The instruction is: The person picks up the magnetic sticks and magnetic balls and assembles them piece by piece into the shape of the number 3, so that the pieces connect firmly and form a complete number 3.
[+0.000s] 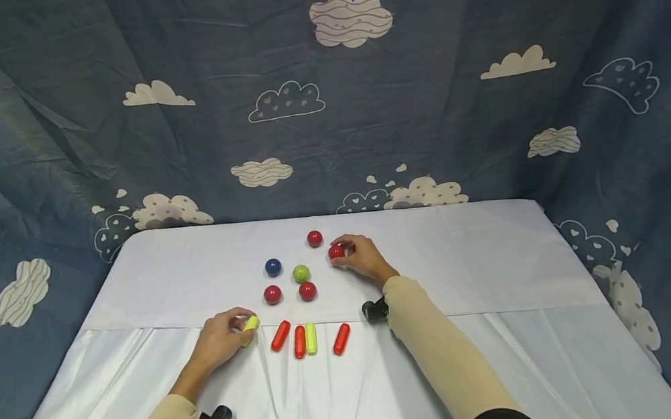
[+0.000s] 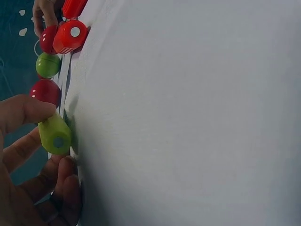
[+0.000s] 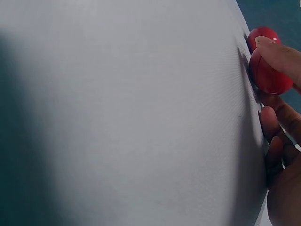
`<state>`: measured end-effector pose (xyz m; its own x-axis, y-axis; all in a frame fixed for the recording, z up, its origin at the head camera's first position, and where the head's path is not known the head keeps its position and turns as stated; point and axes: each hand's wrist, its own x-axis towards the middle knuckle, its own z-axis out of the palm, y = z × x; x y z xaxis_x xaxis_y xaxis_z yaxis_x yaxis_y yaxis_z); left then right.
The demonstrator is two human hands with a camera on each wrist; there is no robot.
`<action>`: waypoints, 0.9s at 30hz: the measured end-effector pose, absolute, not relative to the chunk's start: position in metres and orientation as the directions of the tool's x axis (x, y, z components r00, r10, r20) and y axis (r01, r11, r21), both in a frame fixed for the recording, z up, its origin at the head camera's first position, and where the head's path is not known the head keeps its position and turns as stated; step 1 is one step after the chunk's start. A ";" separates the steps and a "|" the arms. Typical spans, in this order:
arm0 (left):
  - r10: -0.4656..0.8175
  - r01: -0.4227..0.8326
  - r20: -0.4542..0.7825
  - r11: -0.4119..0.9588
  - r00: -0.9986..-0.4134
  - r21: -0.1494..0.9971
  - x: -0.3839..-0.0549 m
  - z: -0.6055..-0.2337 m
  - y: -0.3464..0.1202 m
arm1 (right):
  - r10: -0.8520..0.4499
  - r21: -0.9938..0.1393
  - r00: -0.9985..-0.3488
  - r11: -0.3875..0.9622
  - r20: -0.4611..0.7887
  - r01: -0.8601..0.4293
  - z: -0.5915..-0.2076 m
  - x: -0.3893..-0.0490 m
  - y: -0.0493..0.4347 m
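Note:
My left hand (image 1: 221, 342) pinches a yellow-green faceted stick (image 2: 55, 135) between thumb and fingers, close over the white cloth at the left end of a row of sticks. Beside it lie a red stick (image 1: 280, 335), another red stick (image 1: 300, 342) against a yellow-green stick (image 1: 311, 339), and a third red one (image 1: 341, 339) farther right. Farther back, my right hand (image 1: 367, 260) holds a shiny red ball (image 3: 269, 73) with thumb and fingertips, low at the cloth. Behind that ball in the right wrist view shows a second red ball (image 3: 263, 35).
Left of my right hand are a blue ball (image 1: 273, 267) and a green ball (image 1: 301, 273). Two more red balls, one at left (image 1: 272, 294) and one at right (image 1: 307, 291), sit in front of them. A dark cloud-patterned curtain (image 1: 412, 128) hangs behind the white-covered table (image 1: 485, 256).

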<state>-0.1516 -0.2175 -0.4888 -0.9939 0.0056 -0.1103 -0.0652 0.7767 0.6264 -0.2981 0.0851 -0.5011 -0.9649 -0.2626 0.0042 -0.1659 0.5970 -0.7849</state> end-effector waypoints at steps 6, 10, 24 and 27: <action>0.034 -0.031 -0.091 0.782 -0.995 0.623 -0.151 -0.487 -0.221 | -0.253 -0.781 -0.968 0.605 -0.007 -0.153 -0.504 -0.299 0.086; 0.053 -0.033 -0.109 0.743 -0.993 0.668 -0.150 -0.485 -0.225 | -0.237 -0.784 -0.971 0.606 -0.016 -0.135 -0.506 -0.299 0.086; 0.111 -0.021 -0.114 0.621 -0.987 0.783 -0.142 -0.473 -0.229 | -0.223 -0.801 -0.974 0.589 -0.034 -0.107 -0.507 -0.298 0.086; 0.140 0.010 -0.101 0.629 -0.985 0.777 -0.140 -0.470 -0.226 | -0.222 -0.801 -0.974 0.589 -0.035 -0.106 -0.506 -0.298 0.085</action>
<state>-0.1403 -0.2255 -0.4698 -0.9849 0.1404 -0.1012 0.0099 0.6294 0.7770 -0.2978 0.0851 -0.5057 -0.9744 -0.2222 -0.0349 -0.1056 0.5890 -0.8012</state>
